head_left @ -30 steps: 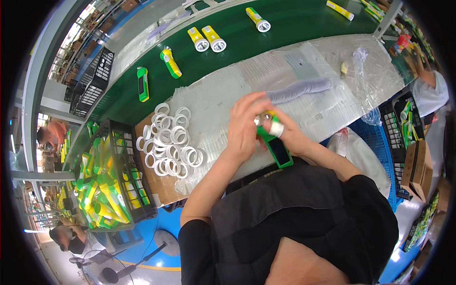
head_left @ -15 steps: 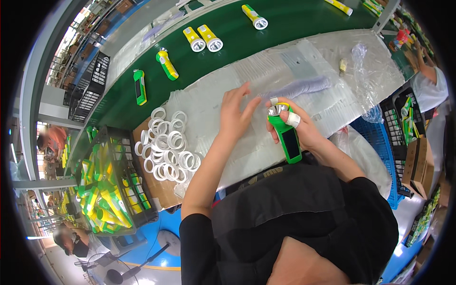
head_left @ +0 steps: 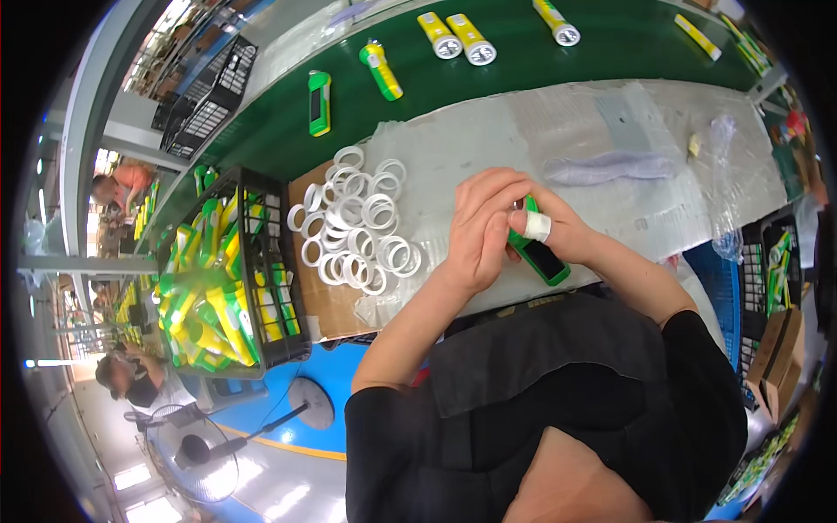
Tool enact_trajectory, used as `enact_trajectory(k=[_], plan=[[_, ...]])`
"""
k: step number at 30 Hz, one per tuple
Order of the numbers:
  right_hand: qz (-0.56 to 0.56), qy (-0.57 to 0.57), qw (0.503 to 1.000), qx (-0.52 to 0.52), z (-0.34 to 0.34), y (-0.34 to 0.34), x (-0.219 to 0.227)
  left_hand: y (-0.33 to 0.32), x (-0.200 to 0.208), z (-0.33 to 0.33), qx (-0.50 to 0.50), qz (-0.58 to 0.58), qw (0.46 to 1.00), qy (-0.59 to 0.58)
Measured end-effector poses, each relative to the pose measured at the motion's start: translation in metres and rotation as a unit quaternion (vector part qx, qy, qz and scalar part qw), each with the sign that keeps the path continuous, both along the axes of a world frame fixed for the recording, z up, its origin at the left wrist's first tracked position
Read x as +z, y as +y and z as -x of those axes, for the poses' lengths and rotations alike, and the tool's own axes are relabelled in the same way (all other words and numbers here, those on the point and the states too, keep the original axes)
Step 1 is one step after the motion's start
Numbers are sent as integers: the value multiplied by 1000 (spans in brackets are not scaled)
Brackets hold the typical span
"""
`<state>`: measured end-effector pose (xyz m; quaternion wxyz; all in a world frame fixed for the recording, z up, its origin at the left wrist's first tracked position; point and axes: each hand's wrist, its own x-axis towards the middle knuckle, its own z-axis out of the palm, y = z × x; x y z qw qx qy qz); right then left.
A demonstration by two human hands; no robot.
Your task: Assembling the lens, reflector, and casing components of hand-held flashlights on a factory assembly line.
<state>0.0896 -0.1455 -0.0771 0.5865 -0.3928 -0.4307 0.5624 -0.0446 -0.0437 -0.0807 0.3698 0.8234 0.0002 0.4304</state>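
Head view: my right hand (head_left: 558, 231) gripped the green flashlight body (head_left: 542, 255), taped finger on top. My left hand (head_left: 482, 228) curled over its front end, fingers pressed together. Pile of white rings (head_left: 357, 228) lay just left of my left hand; black crate (head_left: 228, 270) further left.

Both hands meet close together, left hand (head_left: 482, 228) curled with fingers folded down, right hand (head_left: 558, 231) just beside its fingertips, thumb bandaged.
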Motion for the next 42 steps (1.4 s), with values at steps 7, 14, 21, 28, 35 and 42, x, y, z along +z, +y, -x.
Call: enact_trajectory(k=[7,14,21,28,35,42], plan=[[5,32,999,-17,6,29,7,36,1,10,110,-85,990,28],[-121,-72,985,-101,-14,68,0,126,28,35,311,-219,774,506],[-108,-57,988,-95,-19,67,1,124,32,27,133,83,947,279],[-242,-184,936,-178,-31,80,-14,49,48,-4,61,-40,997,-9],[-196,-120,968,-97,-33,67,-8,55,39,-5,125,-88,988,24],[-209,-135,964,-98,-55,54,15,48,59,-8,100,-106,986,83]])
